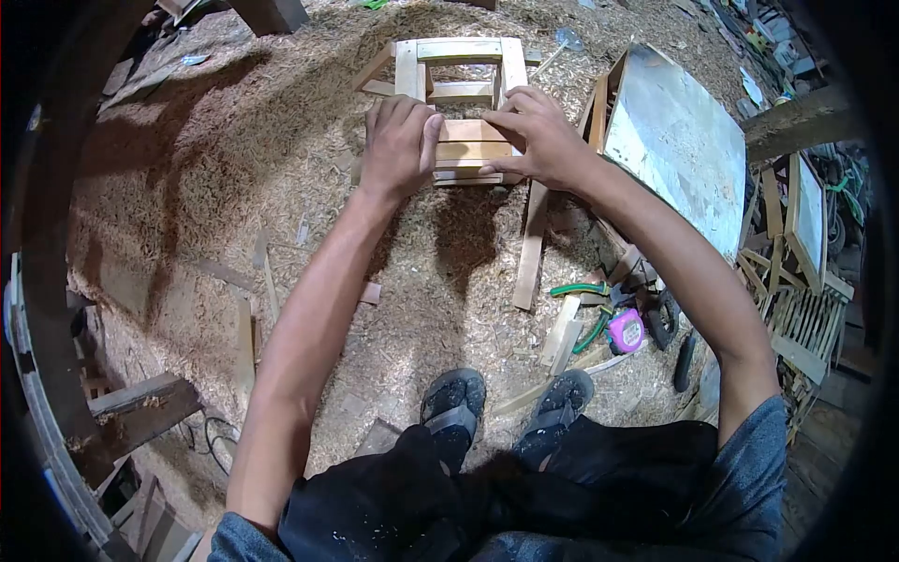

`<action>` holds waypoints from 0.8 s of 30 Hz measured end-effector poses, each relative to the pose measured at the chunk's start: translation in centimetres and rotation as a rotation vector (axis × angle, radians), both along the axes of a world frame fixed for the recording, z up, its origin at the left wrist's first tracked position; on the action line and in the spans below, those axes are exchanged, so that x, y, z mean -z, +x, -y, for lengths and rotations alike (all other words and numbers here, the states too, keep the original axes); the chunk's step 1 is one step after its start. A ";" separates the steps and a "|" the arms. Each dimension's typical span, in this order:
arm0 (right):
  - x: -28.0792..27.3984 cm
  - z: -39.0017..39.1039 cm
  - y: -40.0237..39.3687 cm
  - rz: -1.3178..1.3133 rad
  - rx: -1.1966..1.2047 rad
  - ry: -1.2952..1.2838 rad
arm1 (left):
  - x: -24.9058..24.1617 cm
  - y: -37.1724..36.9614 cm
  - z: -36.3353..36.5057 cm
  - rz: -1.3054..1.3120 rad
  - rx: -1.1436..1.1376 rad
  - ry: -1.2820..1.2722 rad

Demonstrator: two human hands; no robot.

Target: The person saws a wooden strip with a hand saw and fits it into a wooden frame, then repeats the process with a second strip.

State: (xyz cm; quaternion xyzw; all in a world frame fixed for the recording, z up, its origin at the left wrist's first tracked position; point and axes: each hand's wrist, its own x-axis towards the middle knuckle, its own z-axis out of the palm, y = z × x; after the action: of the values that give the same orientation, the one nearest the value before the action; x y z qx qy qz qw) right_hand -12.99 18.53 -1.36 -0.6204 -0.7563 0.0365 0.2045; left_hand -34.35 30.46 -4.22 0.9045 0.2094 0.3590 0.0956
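A small pale wooden frame (459,49), like a little chair or stool, stands on the shavings at the top centre, with several slats (468,150) across its near side. My left hand (401,145) is wrapped over the frame's left near corner, its thumb along the inner edge. On the right near corner lies my right hand (538,136), its thumb and fingers curled round the slats and the upright. Both hands partly hide the wood under them.
Right of the frame stands a box with a whitish panel (679,140). A pink tape measure (625,332), green-handled pliers (579,289) and wood strips lie nearer my feet. A loose slat (531,248) lies below my right hand. Wooden beams (145,412) stand at the left.
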 end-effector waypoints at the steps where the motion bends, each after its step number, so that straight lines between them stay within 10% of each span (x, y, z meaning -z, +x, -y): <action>1: 0.1 0.0 0.0 -0.007 -0.003 0.010 | 0.1 0.0 -0.1 0.002 0.002 -0.004; 10: -0.2 0.7 -0.4 0.024 0.004 -0.014 | 0.6 0.3 -0.2 0.079 -0.001 -0.054; 16: -0.6 -0.5 -1.1 -0.068 0.015 0.000 | 0.3 -0.6 -0.5 0.565 -0.116 -0.741; 24: -1.8 -3.4 -1.1 0.128 -0.083 -0.256 | -3.4 -0.1 -0.8 -0.295 -0.304 -1.108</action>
State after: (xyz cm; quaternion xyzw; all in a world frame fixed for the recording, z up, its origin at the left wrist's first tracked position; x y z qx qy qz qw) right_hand -14.08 21.96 0.45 -0.6108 -0.7819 0.1012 0.0732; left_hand -34.46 31.27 -0.80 0.7203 0.5037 0.0763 0.4708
